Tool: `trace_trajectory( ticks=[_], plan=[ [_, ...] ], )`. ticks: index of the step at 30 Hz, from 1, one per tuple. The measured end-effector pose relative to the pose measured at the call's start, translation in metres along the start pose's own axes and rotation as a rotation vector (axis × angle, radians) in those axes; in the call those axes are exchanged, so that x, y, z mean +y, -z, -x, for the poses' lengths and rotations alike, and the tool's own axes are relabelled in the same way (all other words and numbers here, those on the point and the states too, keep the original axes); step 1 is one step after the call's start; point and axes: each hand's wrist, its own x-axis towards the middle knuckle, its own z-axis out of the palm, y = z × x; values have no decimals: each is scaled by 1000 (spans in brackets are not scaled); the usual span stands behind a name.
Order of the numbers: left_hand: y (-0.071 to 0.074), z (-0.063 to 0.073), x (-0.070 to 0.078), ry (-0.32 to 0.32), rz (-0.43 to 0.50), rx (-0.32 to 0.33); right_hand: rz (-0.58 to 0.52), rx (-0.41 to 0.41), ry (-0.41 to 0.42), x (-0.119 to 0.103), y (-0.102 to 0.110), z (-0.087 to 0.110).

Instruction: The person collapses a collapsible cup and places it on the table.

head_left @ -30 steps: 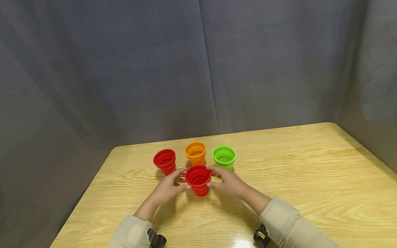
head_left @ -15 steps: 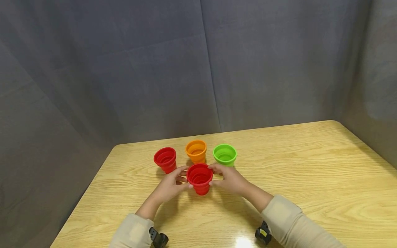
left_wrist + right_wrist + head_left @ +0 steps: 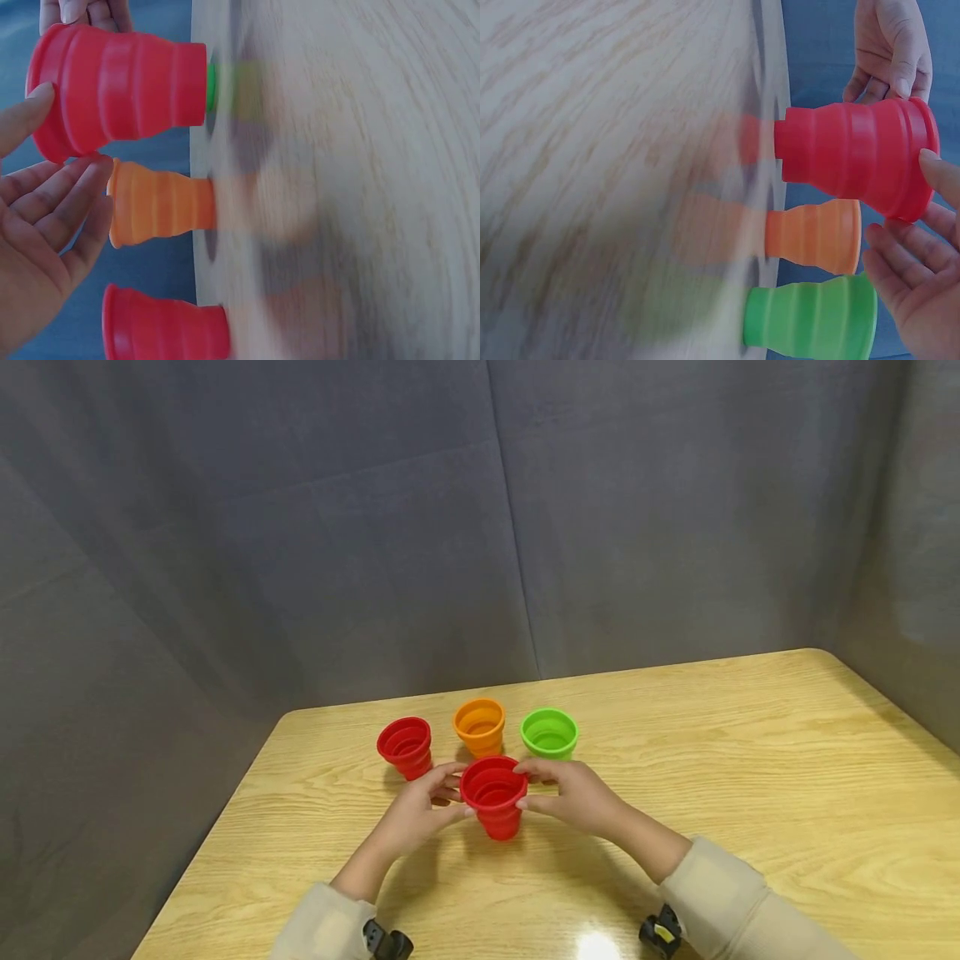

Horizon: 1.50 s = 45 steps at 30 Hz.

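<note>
A red ribbed cup, wide rim up, is held between both hands. Its base appears slightly above the tabletop in the wrist views. My left hand holds the rim from the left, thumb on the near side and fingers on the far side. On the opposite side, my right hand grips the rim in the same way, its thumb toward me. Behind the held cup stand a second red cup, an orange cup and a green cup, all upright in a row.
The cups stand on a light wooden table with rounded far corners. Grey cloth hangs behind it and along both sides. A bright glare spot lies near the front of the tabletop.
The held red cup and both hands have shifted slightly to the right relative to the row behind. The view has also shifted a little. The three standing cups stay in place.
</note>
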Motion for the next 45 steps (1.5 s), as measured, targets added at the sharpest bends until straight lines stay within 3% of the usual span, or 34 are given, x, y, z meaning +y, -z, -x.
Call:
trace_trajectory(
  ticks=[5, 9, 14, 22, 32, 36, 45],
  plan=[
    [0, 3, 1, 2, -41, -1, -57, 11, -16, -5, 2, 3],
    [-1, 7, 12, -11, -55, 5, -90, 18, -23, -7, 4, 7],
    [-2, 10, 28, -75, -78, 23, -115, 39, -36, -9, 6, 12],
    [-5, 5, 18, -147, -143, 25, -128, 73, -45, -14, 15, 20],
    [-10, 6, 27, -190, -182, 25, -247, 66, -115, -19, 24, 29],
    [-13, 5, 29, -200, -198, 29, -245, 71, -129, -17, 26, 31],
    [-19, 4, 32, -301, -209, -27, -264, 54, -162, -13, 28, 35]
  ],
)
